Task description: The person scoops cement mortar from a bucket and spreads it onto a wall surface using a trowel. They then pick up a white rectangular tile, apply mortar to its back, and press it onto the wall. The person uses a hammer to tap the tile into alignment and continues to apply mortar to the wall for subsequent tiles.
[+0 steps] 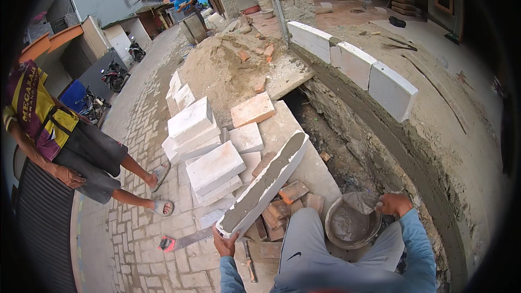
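Note:
My left hand (pixel 224 243) grips the near end of a long white lightweight block (pixel 290 166), tilted up and lying away from me. Grey mortar (pixel 255 195) coats its upper narrow face. In my right hand (pixel 394 205) is a trowel (pixel 362 202) with mortar on its blade, held over a round bucket (pixel 329 227) between my knee and the trench. Wet mortar (pixel 350 225) fills part of the bucket. The trowel's handle is mostly hidden by my fingers. Broken red bricks (pixel 293 191) lie under and beside the block.
White blocks (pixel 215 168) are stacked left of centre, near a sand heap (pixel 217 68). A handsaw (pixel 187 240) and a slim hand tool (pixel 249 263) lie by my left hand. Three laid blocks (pixel 353 65) line the trench (pixel 320 119). A person (pixel 49 125) stands left; another (pixel 184 4) is far off.

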